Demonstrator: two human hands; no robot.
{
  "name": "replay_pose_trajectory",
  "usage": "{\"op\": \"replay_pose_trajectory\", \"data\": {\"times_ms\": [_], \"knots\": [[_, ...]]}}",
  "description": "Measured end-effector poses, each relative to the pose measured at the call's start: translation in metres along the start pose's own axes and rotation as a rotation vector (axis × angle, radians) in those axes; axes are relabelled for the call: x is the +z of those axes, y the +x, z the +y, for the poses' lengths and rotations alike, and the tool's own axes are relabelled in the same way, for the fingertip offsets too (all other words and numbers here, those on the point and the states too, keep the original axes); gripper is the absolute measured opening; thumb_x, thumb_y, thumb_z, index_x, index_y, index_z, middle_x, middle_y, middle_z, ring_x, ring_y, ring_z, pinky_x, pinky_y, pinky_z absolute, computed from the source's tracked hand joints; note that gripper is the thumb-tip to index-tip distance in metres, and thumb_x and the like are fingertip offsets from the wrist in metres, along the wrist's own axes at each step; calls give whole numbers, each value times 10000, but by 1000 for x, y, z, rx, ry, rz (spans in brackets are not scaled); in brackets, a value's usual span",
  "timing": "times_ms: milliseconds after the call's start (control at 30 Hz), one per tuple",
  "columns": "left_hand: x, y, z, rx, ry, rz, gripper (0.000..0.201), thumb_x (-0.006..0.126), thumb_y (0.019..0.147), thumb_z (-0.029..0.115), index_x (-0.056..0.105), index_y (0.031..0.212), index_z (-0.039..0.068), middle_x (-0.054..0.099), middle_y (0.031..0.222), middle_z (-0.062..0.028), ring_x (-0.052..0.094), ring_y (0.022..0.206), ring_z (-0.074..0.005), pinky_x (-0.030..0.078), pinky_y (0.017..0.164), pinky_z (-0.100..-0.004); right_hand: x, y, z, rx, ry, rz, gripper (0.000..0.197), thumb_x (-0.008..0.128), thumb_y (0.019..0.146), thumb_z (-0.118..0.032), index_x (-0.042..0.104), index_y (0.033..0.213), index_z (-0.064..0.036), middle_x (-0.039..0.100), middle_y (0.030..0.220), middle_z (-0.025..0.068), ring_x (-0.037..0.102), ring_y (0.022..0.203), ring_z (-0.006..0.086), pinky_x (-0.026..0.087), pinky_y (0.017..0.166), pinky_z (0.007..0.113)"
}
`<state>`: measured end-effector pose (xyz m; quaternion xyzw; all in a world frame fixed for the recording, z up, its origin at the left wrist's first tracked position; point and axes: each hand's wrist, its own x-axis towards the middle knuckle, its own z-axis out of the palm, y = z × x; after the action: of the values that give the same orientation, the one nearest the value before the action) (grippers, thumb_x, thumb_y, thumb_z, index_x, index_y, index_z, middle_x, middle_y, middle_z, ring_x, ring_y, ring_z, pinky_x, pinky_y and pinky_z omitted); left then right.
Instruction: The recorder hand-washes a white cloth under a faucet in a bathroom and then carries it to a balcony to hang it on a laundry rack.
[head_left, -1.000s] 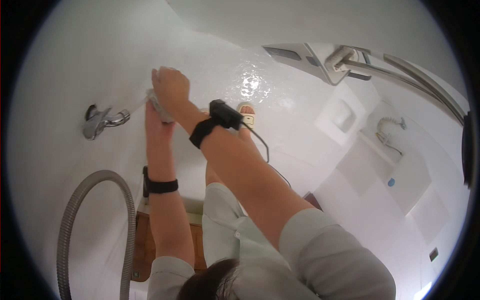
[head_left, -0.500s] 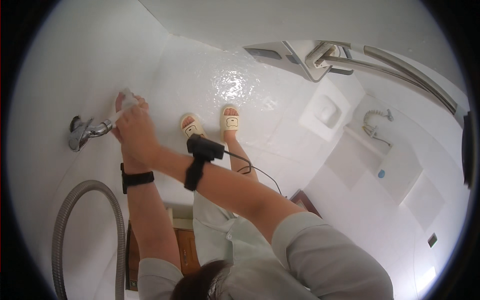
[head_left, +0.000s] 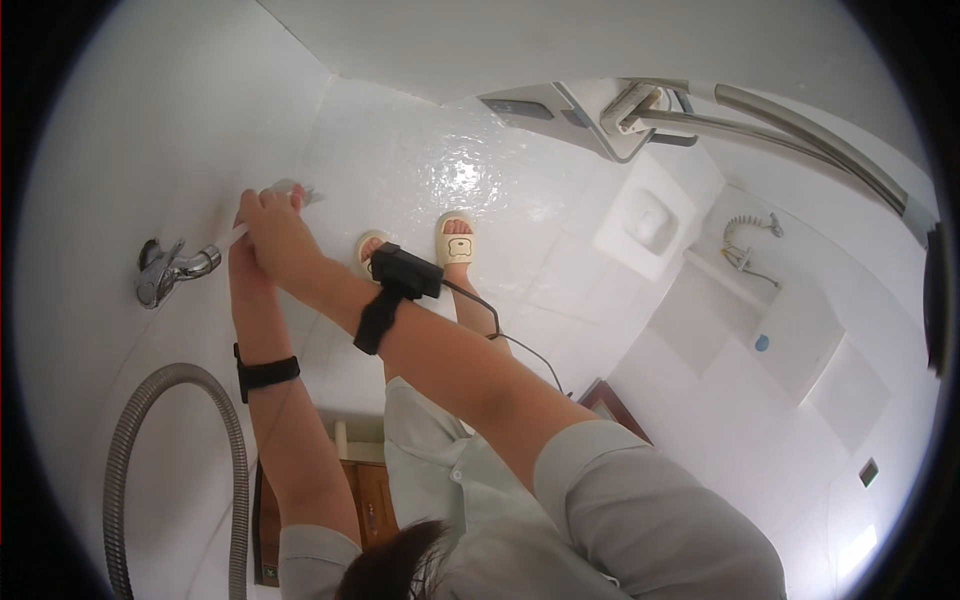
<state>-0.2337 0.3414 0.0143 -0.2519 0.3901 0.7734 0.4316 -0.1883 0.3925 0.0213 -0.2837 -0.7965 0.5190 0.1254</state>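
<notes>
Two bare hands meet at the white tiled wall [head_left: 120, 150]. The right hand [head_left: 272, 232], fingers clenched, grips a small pale brush-like tool [head_left: 290, 192], probably light, stiff and wet-slippery, best held mid-handle. It covers the left hand [head_left: 238, 262], whose grip I cannot tell. Beyond sits a chrome wall tap [head_left: 165, 272]; the tool's shape is mostly hidden.
</notes>
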Motion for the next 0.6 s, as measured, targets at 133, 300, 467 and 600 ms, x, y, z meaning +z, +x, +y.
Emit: {"op": "replay_pose_trajectory", "data": {"times_ms": [133,300,467,600], "knots": [[-15,8,14,-209,-428,16,364,403,915,166,374,1228,-16,481,1148,-138,484,1040,-261,402,936,-356,-11,-15,-8,-253,-37,-29,249,533,698,-9,448,931,-3,524,879,157,506,894,323,424,768,410],[-36,6,20,-165,-111,-42,360,407,921,180,388,1231,-3,486,1152,-104,480,1063,-202,411,904,-294,-52,8,-20,-74,323,-319,264,507,722,-28,489,983,4,560,911,163,545,874,282,446,763,365],[6,-5,-20,198,400,135,382,397,929,234,393,1244,18,496,1163,-82,485,1077,-152,423,869,-282,-22,34,34,367,773,97,287,524,748,-117,519,1012,-4,594,943,152,575,840,255,448,764,344],[-1,-17,-8,233,575,221,383,380,937,289,391,1245,61,495,1166,-64,492,1072,-126,434,849,-266,-8,29,15,654,895,-21,277,584,747,-160,544,970,-2,601,898,124,563,793,210,447,752,333]]}}
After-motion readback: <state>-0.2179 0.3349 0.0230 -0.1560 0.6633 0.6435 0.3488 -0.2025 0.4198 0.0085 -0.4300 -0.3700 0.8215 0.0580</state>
